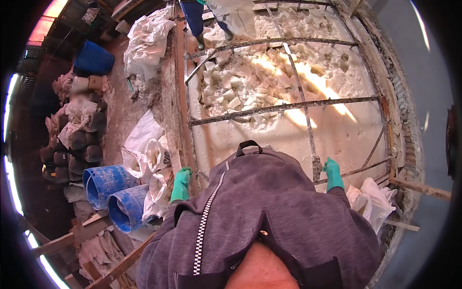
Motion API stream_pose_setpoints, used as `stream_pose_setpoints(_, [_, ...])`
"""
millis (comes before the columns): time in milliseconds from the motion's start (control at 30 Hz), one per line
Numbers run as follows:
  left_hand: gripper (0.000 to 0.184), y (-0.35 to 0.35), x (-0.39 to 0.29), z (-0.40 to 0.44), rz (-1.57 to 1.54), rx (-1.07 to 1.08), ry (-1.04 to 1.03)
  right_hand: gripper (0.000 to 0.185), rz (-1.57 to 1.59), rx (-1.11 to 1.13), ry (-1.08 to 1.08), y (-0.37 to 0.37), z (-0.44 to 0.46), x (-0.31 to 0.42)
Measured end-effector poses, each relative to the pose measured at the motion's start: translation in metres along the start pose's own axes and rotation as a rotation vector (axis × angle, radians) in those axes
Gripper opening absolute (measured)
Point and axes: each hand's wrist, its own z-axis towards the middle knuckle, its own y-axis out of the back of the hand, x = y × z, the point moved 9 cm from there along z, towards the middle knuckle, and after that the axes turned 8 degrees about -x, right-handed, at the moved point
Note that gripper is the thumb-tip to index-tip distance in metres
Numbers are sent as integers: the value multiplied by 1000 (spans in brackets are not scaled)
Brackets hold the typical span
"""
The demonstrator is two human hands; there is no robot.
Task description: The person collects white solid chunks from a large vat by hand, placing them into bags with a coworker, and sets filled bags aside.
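My left hand point(181, 184), in a green rubber glove, hangs beside the wall along the left of the pit. Its fingers look curled in, and I see nothing in them. On the other side, my right hand point(333, 174) wears a matching glove, its fingers slightly bent and apart, with no object visible in it. A crusted upright metal post point(317, 168) stands just left of that hand. Before me lies a shallow pit of broken whitish chunks point(236, 91), with a smoother pale surface point(250, 139) nearer my body. Rusty metal bars point(288, 105) cross over it.
Another person's legs point(193, 19) in blue trousers and boots stand at the far end, beside pale sheeting. Blue barrels point(98, 185), white sacks point(144, 144) and stacked dark containers point(77, 149) line the left. A plastic bag point(375, 202) lies right; wooden beams point(120, 260) cross lower left.
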Motion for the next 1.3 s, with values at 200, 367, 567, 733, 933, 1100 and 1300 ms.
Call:
stream_pose_setpoints(200, [31, -74, -105, -71, 135, 6, -161, 41, -1, 99, -163, -26, 29, 9])
stream_pose_setpoints(367, [33, -105, -90, -113, 231, -69, -113, 37, 86, 247, -215, -45, 11, -31])
stream_pose_setpoints(567, [33, -93, -41, -159, 352, -132, 17, 34, -83, 186, -289, -15, 5, -41])
stream_pose_setpoints(733, [30, -74, 1, -148, 271, -18, 139, 35, 1, 140, -170, -26, 37, 16])
stream_pose_setpoints(933, [30, -74, -24, -67, 426, -5, -83, 37, 104, 180, 48, -59, 33, 81])
stream_pose_setpoints(1100, [30, -110, -87, -46, 305, -40, -191, 41, 16, 171, -32, -62, -21, 66])
stream_pose_setpoints(1300, [29, -116, -90, -81, 233, 18, -171, 70, -176, 500, -177, -68, -34, 0])
